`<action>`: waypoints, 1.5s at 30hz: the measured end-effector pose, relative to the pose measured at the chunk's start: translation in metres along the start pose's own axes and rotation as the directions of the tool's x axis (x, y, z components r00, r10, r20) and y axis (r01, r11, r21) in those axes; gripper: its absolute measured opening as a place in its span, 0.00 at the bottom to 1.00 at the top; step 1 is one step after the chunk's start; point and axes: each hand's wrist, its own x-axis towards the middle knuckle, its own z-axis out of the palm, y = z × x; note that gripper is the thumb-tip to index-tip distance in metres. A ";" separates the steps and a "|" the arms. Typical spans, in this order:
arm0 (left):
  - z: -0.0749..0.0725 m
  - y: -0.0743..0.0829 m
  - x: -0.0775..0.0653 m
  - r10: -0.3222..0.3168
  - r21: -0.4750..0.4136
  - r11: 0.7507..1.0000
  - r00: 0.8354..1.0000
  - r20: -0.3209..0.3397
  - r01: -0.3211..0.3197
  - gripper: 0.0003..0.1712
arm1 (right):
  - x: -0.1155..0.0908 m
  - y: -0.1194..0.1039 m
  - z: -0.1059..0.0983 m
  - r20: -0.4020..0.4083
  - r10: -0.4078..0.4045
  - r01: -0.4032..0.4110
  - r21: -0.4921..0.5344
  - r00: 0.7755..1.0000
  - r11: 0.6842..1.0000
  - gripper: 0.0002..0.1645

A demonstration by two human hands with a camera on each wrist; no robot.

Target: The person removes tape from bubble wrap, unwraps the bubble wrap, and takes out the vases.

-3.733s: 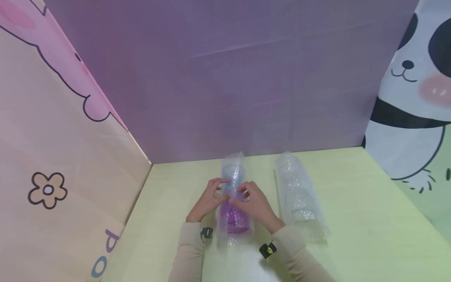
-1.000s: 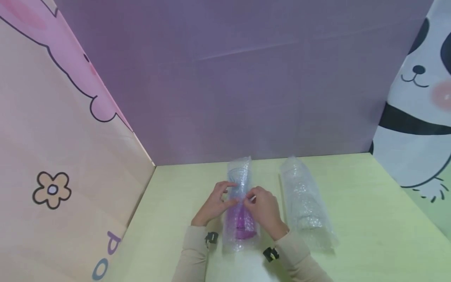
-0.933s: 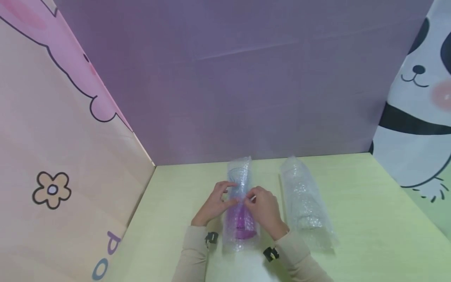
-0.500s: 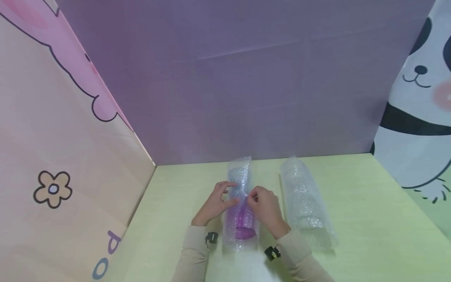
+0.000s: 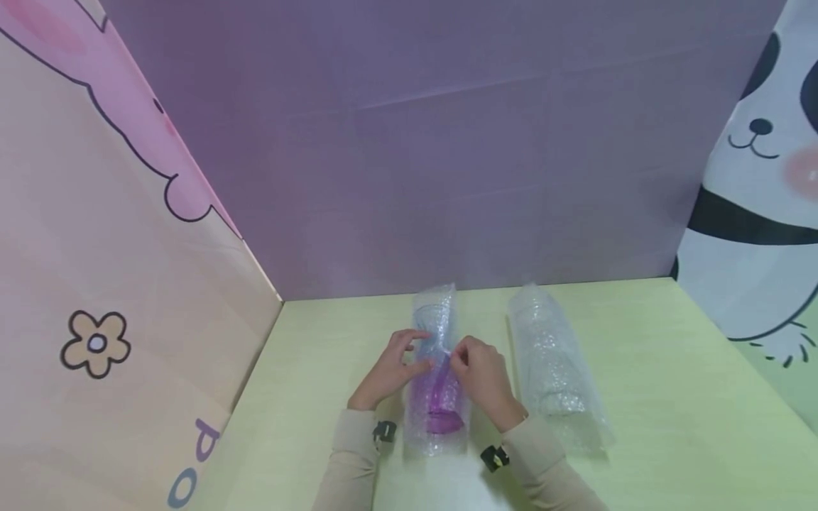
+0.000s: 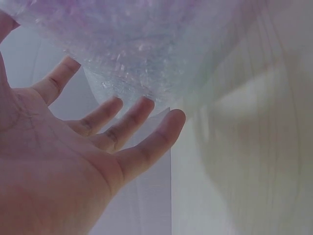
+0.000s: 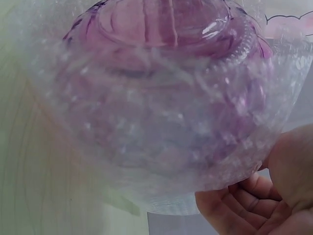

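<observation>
A glass vase [image 5: 444, 423], purple towards the near end and bluish farther up, lies on the table inside bubble wrap [image 5: 434, 447]. In the right wrist view its ribbed purple base [image 7: 161, 22] shows through the plastic. My left hand [image 5: 386, 372] rests thumb and forefinger on the wrap's left side; the left wrist view shows its other fingers [image 6: 146, 152] extended beside the plastic. My right hand [image 5: 483, 376] pinches the wrap around mid-length with curled fingers. Whether a strip of tape is in that pinch cannot be told.
Right of the vase lies a second bubble-wrapped piece [image 5: 552, 369], seemingly clear glass. The pale table [image 5: 658, 397] meets a purple backdrop [image 5: 473, 163] behind. Printed panels flank it, with a flower [image 5: 96, 344] at left and a panda [image 5: 754, 234] at right.
My right hand, earlier close against the left thumb over the vase, has drawn slightly away to the right while pinching the wrap. The left hand stays on the wrap.
</observation>
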 end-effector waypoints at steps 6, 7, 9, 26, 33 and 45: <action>-0.001 -0.002 0.000 -0.002 -0.015 1.000 1.000 0.007 0.002 0.32 | -0.001 0.000 0.000 -0.006 -0.023 0.023 0.013 1.000 1.000 0.04; -0.001 -0.002 0.000 0.002 -0.018 1.000 1.000 0.009 -0.002 0.32 | -0.001 0.000 0.001 -0.009 -0.023 0.023 0.015 1.000 1.000 0.04; -0.001 -0.002 0.001 0.005 -0.018 1.000 1.000 0.011 -0.005 0.32 | -0.001 0.000 0.001 -0.018 -0.026 0.026 0.016 1.000 1.000 0.04; -0.001 -0.001 0.001 0.008 -0.021 1.000 1.000 0.016 -0.007 0.31 | -0.001 0.003 0.006 -0.091 -0.021 0.020 -0.011 0.996 1.000 0.06; -0.002 0.000 0.000 0.007 -0.020 1.000 1.000 0.013 -0.006 0.30 | 0.000 0.004 0.005 -0.085 -0.021 0.022 0.007 0.996 1.000 0.06; 0.000 -0.001 0.001 -0.003 -0.009 1.000 1.000 0.008 0.003 0.32 | 0.002 0.000 -0.001 -0.002 -0.040 0.040 0.030 0.999 0.999 0.08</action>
